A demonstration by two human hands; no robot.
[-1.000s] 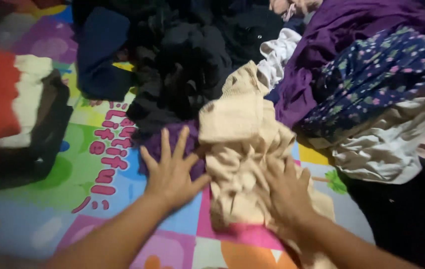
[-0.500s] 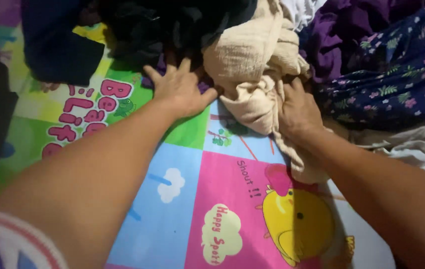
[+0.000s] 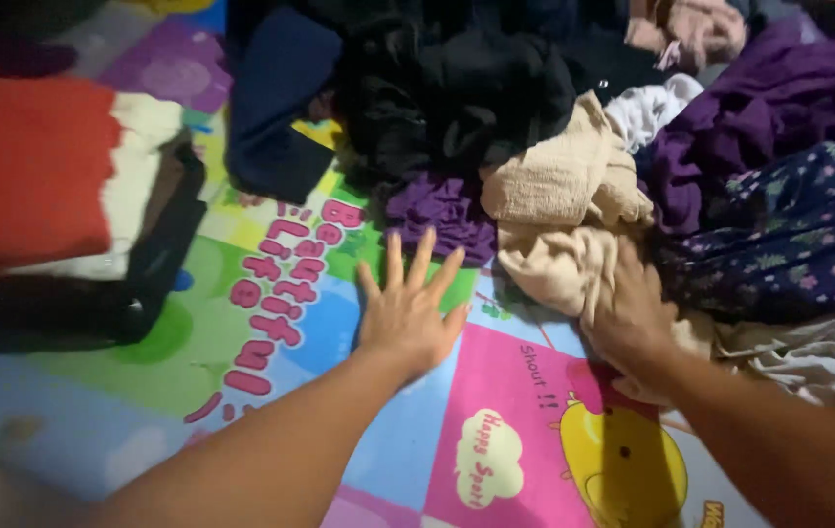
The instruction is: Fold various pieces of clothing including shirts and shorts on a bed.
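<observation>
One view only, from the head camera, and we look down on a glossy play mat printed in bright squares of green, blue, pink and yellow, with cartoon shapes and pink lettering. It lies flat and smooth, covering all the floor we can see. Our left hand rests flat on the mat, fingers spread wide, gripping nothing, just short of a crumpled purple cloth. Our right hand is sunk into a beige towel, coarse-woven and bunched in soft folds, its fingers closed in the fabric. Behind it a heap of black clothes sits beside a navy floral garment. At left lies a folded stack of red, cream and black.
</observation>
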